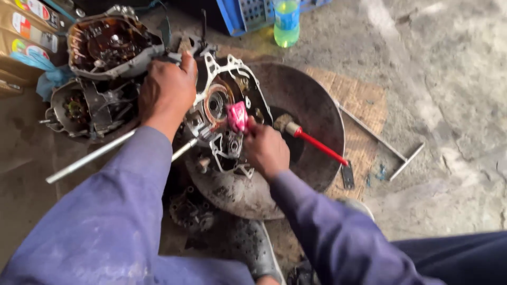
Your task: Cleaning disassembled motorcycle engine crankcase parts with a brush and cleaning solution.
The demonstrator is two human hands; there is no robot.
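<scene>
My left hand (166,92) grips the top edge of a grey metal engine casing (224,105) that stands tilted in a round, dirty metal basin (311,111). My right hand (264,148) holds a small pink object (237,116), blurred, pressed against the casing near its round bearing hole. A brush with a red handle (311,142) lies in the basin just right of my right hand. Both arms wear purple-blue sleeves.
Other oily engine halves (105,45) sit at the upper left beside oil bottles (26,26). A long metal rod (90,158) runs under my left arm. A T-shaped wrench (391,150) lies on the right. A green bottle (287,24) and blue crate (248,13) stand behind.
</scene>
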